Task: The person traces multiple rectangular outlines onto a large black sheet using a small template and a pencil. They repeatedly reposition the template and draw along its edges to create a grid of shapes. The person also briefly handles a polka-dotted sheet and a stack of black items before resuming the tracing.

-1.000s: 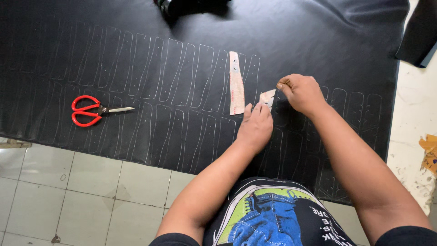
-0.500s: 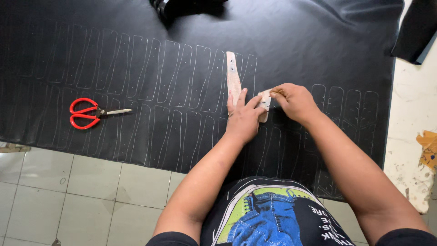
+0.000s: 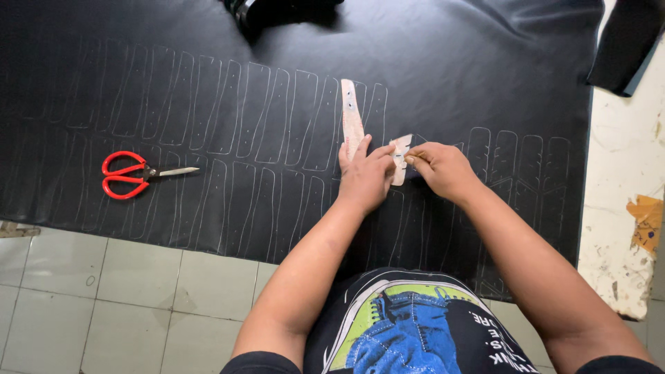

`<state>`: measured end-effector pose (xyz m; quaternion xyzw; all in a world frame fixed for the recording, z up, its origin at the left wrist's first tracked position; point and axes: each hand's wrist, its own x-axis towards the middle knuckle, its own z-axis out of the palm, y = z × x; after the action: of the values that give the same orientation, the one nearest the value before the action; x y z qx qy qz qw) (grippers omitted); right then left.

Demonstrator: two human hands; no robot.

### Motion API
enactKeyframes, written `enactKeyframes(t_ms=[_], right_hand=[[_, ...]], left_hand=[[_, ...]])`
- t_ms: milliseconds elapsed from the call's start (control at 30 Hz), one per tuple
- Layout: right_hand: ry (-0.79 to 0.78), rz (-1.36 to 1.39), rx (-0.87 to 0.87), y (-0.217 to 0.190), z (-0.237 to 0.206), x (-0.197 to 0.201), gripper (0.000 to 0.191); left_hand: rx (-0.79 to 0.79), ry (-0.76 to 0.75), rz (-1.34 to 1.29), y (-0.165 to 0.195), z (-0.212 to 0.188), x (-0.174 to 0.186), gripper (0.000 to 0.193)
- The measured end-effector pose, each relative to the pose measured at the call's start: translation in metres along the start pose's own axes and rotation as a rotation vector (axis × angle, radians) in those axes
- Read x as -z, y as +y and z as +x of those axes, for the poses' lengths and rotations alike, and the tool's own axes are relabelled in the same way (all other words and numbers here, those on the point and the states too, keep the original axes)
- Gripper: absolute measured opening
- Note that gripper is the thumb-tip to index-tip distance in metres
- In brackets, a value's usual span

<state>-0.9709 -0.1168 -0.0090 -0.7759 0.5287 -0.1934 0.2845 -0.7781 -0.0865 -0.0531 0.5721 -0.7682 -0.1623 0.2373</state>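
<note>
- A small pale card template with notched edges [image 3: 400, 158] lies on the black leather sheet [image 3: 208, 55], between both hands.
- The left hand [image 3: 365, 176] presses flat, fingers spread, on the template and on a long pale card strip [image 3: 351, 121].
- The right hand [image 3: 442, 170] is curled, pinching a thin marking tool at the template's edge.
- Red-handled scissors [image 3: 135, 174] lie well apart, left.
</note>
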Motion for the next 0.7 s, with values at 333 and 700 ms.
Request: enactKeyframes(t_ms=[333, 700], right_hand=[[-0.012, -0.065, -0.029, 0.000, -0.014, -0.003, 0.020], [0.042, -0.054, 0.021, 0.001, -0.026, -0.006, 0.020]], left_hand=[[0.054, -0.085, -0.007, 0.003, 0.002, 0.010, 0.011], [0.075, -0.152, 0.006, 0.002, 0.004, 0.014, 0.018]])
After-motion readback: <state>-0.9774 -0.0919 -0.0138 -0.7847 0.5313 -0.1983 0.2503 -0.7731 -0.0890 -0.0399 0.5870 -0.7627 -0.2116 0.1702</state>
